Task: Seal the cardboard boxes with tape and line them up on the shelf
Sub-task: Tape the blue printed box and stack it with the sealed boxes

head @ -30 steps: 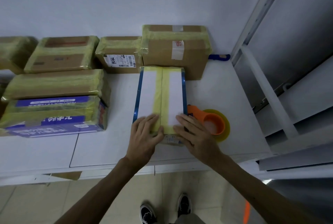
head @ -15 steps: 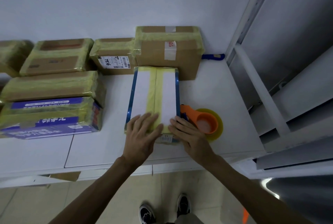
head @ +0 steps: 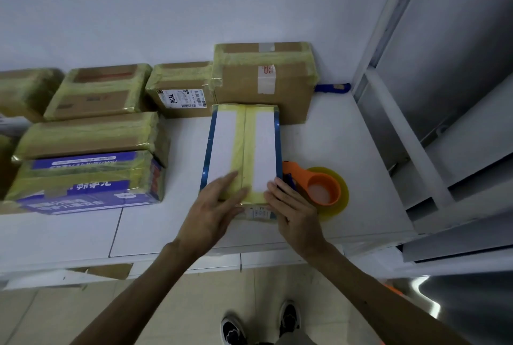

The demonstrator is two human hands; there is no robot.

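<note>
A white box with blue edges (head: 263,147) lies lengthwise on the white shelf (head: 333,133), with yellow tape down its middle seam and over both ends. My left hand (head: 212,214) lies flat on the box's near end, fingers straight, pressing the tape. On the near right corner rests my right hand (head: 294,213), its fingers straight along the box's edge. An orange tape dispenser with a yellowish tape roll (head: 323,189) lies just right of the box, touching its side.
Several taped cardboard boxes stand along the back wall, the tallest (head: 263,84) right behind the white box. A blue-printed taped box (head: 86,181) lies at the left. A blue-handled tool (head: 331,87) lies by the wall. A grey metal shelf frame (head: 416,136) rises at right.
Both hands stay on the box's near end. The left hand has slid a little along the tape; the right has shifted slightly toward the corner.
</note>
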